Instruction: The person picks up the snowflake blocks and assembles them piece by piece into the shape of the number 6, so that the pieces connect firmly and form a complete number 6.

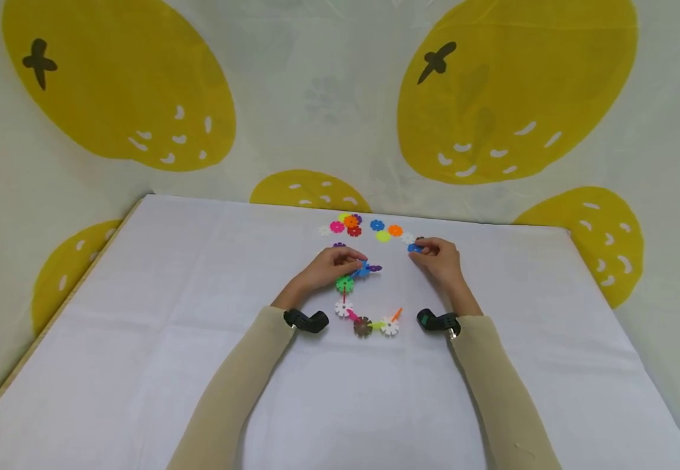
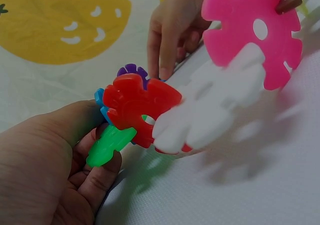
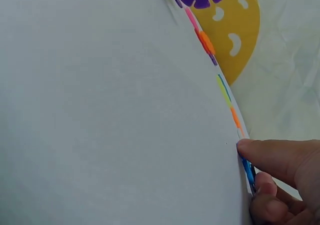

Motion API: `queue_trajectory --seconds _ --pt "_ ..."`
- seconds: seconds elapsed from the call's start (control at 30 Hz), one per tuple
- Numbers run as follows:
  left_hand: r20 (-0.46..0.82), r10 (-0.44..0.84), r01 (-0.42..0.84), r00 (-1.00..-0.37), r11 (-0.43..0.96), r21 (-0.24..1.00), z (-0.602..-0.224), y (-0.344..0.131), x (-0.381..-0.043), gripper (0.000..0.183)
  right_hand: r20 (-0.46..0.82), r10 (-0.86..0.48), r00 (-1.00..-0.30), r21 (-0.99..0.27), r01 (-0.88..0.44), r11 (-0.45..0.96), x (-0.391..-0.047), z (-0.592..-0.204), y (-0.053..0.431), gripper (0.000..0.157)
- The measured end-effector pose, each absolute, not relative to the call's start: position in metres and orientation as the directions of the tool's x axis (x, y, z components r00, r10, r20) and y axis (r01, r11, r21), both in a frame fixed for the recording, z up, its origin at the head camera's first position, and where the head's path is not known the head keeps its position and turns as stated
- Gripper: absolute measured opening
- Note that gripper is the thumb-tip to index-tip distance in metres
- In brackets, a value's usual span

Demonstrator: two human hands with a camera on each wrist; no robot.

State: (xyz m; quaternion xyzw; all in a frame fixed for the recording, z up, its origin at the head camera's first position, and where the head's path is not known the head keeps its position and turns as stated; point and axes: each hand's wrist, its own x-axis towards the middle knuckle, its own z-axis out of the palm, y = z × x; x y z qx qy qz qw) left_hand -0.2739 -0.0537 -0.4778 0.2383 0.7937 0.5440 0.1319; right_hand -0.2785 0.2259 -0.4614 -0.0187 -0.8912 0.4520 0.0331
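Observation:
My left hand [image 1: 329,267] pinches a chain of notched plastic flower discs near one end, by the blue disc [image 1: 364,269] and green disc [image 2: 110,146]. A purple disc [image 1: 376,268] forms the chain's tip. From the green one, the chain curves toward me through a red disc [image 2: 135,104], a white disc [image 2: 212,102], a pink disc [image 2: 250,32] and a brown disc [image 1: 362,327], ending in an orange disc [image 1: 396,314]. Farther right, my right hand [image 1: 442,260] holds a loose blue disc [image 1: 415,248] at the table surface between thumb and finger.
Loose discs lie along the back of the white-covered table [image 1: 140,294]: a cluster with a pink disc [image 1: 336,226] and a dark red disc [image 1: 354,231], then a blue, a yellow and an orange disc [image 1: 395,230]. A patterned cloth [image 1: 322,98] hangs behind.

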Motion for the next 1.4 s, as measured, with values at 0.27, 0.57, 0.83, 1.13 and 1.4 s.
queue_trajectory --seconds 0.27,0.57,0.83,1.13,1.4 --pt "0.03 0.531 0.222 -0.847 0.3 0.928 -0.475 -0.052 -0.274 0.028 -0.014 0.033 -0.999 -0.78 0.031 0.625 -0.284 -0.46 0.229 0.039" --pt "0.069 0.534 0.262 -0.843 0.295 0.919 -0.475 -0.054 -0.274 0.027 -0.077 0.039 -0.996 -0.775 0.084 0.626 -0.279 -0.457 0.225 0.04" --pt "0.036 0.511 0.213 -0.859 0.291 0.933 -0.476 -0.053 -0.275 0.026 -0.126 0.023 -0.992 -0.906 0.125 0.405 -0.271 -0.456 0.22 0.031" --pt "0.023 0.487 0.194 -0.873 0.305 0.932 -0.477 -0.053 -0.276 0.027 -0.206 -0.078 -0.975 -0.97 0.193 0.146 -0.264 -0.459 0.206 0.028" --pt "0.016 0.49 0.189 -0.871 0.304 0.934 -0.476 -0.052 -0.277 0.027 -0.174 -0.179 -0.968 -0.985 0.175 0.014 -0.261 -0.463 0.197 0.029"
